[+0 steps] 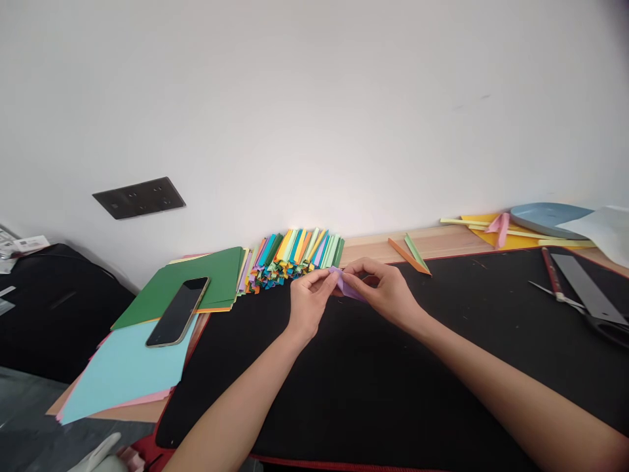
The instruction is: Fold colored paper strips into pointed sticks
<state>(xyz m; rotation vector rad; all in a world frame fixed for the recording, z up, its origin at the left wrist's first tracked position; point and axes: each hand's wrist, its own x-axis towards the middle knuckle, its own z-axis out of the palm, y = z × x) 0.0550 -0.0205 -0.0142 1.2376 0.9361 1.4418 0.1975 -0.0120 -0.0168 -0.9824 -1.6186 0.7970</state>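
Note:
A small purple strip of paper (352, 290) is held above the black mat (354, 387) between both hands. My left hand (310, 298) pinches its left end between thumb and forefinger. On the other side, my right hand (381, 286) grips the paper with thumb and fingers, covering part of it. Just behind my left hand lies a heap of folded paper strips (289, 255) in many colours. An orange folded strip (409, 255) and a green folded strip (417, 252) rest near the mat's back edge.
At left, a phone (177, 311) lies on green sheets (157, 288) and light blue sheets (128, 370). Scissors (587, 288), a red-handled tool (552, 274) and a blue tray (545, 217) are at right. A white wall (314, 118) stands behind the table.

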